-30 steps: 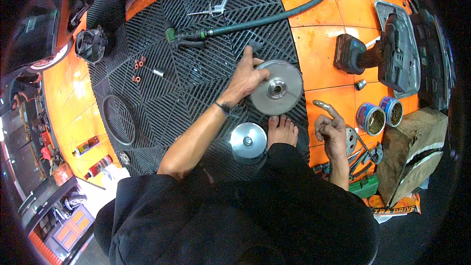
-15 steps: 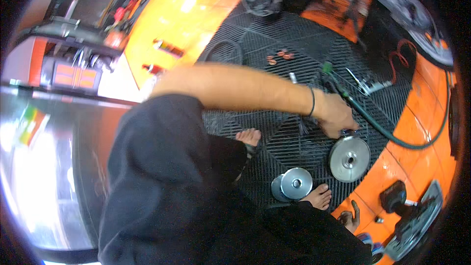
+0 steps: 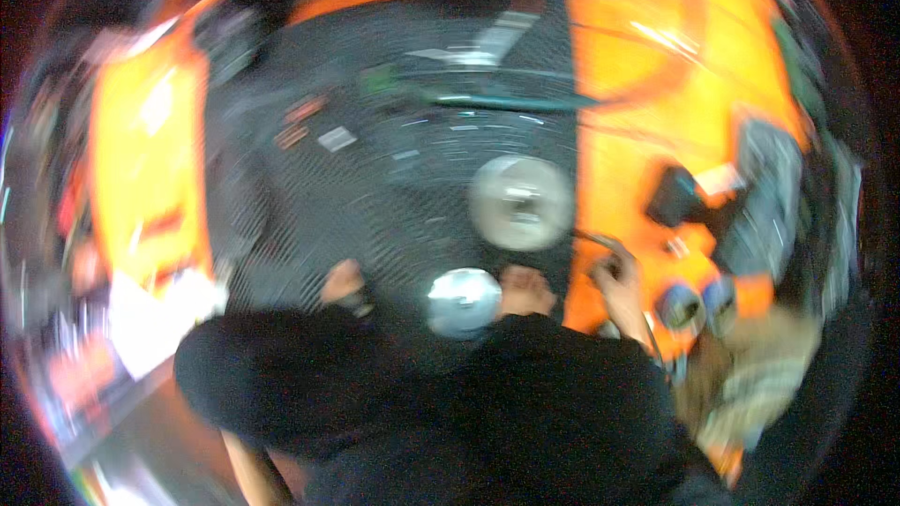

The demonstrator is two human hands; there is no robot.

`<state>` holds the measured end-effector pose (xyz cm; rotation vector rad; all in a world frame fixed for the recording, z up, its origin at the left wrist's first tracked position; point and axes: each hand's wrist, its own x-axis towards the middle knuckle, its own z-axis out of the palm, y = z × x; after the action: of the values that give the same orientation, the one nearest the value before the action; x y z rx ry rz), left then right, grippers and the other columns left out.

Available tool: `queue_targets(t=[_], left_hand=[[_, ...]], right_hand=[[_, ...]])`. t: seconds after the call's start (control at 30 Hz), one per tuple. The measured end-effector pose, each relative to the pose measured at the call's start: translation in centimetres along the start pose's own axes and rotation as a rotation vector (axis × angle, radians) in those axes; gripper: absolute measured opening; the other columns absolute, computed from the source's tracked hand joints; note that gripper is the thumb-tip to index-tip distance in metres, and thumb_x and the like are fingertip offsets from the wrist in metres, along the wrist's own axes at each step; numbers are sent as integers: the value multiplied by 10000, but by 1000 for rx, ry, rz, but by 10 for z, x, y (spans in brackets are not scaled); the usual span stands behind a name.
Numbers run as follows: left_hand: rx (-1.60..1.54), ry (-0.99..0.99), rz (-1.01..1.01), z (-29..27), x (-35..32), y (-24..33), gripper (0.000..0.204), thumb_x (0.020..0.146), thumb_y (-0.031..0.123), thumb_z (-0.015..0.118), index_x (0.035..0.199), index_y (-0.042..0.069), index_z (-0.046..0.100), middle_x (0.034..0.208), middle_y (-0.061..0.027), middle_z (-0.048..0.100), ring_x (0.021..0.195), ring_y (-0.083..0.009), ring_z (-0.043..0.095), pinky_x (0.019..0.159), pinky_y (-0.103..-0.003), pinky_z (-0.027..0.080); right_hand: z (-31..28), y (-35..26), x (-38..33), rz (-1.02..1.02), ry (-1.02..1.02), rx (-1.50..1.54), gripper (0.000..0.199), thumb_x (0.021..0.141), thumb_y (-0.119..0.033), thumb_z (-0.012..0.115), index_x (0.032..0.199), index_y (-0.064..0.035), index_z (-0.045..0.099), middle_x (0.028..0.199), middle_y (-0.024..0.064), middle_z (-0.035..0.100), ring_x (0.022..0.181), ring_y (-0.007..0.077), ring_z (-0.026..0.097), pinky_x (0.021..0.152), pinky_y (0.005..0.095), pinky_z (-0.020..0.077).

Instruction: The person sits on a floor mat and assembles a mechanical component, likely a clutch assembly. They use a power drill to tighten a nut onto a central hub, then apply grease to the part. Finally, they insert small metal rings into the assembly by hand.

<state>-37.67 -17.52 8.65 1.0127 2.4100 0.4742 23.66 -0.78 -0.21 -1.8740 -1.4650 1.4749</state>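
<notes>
The picture is smeared by motion. On the right, my right hand (image 3: 616,281) hangs low over the orange floor, with a dark-smudged finger stretched out to the left. Its fingers look apart, and I make out nothing held. Nearest to it is a large grey metal disc (image 3: 522,203) with a raised centre, lying on the black ribbed mat (image 3: 309,169). A smaller shiny round metal part (image 3: 464,303) stands beside my foot (image 3: 527,290). Of my left arm only a strip of forearm (image 3: 248,464) shows at the lower left; the hand is out of sight.
A green hose (image 3: 487,101) crosses the mat's far side near a pale metal tool (image 3: 502,37). Small copper-coloured pieces (image 3: 302,112) lie to its left. On the right-hand orange floor are a black object (image 3: 673,195), a grey panel (image 3: 769,187) and two round blue-rimmed things (image 3: 680,306).
My left hand has left the large disc and drawn back out of view at the lower left. The view has turned to the right, and both metal parts still rest on the mat.
</notes>
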Motion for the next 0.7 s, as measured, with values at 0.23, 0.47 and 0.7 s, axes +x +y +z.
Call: queue_targets(t=[0.23, 0.47, 0.7], left_hand=[[58, -376, 18, 45, 40, -68, 301, 974, 174, 583, 1141, -76, 601, 853, -120, 699, 781, -176, 656, 717, -314, 535], [272, -337, 436, 47, 173, 108, 405, 965, 203, 663, 1175, -136, 591, 857, -137, 689, 713, -189, 610, 640, -335, 514], [186, -566, 1119, 138, 241, 224, 224, 979, 142, 610, 1002, -81, 615, 752, -125, 623, 652, -187, 546, 638, -342, 452]], right_hand=[[-6, -6, -28, 176, 110, -113, 475, 772, 45, 535, 1232, -33, 620, 712, 37, 608, 654, 113, 595, 631, 276, 491], [28, -19, -66, 204, 284, -163, 406, 810, -6, 564, 1210, -29, 635, 692, 60, 602, 635, 157, 589, 623, 318, 482], [87, -65, -153, 566, 591, -179, 428, 774, -12, 554, 1191, -23, 647, 735, 167, 650, 697, 277, 653, 695, 408, 511]])
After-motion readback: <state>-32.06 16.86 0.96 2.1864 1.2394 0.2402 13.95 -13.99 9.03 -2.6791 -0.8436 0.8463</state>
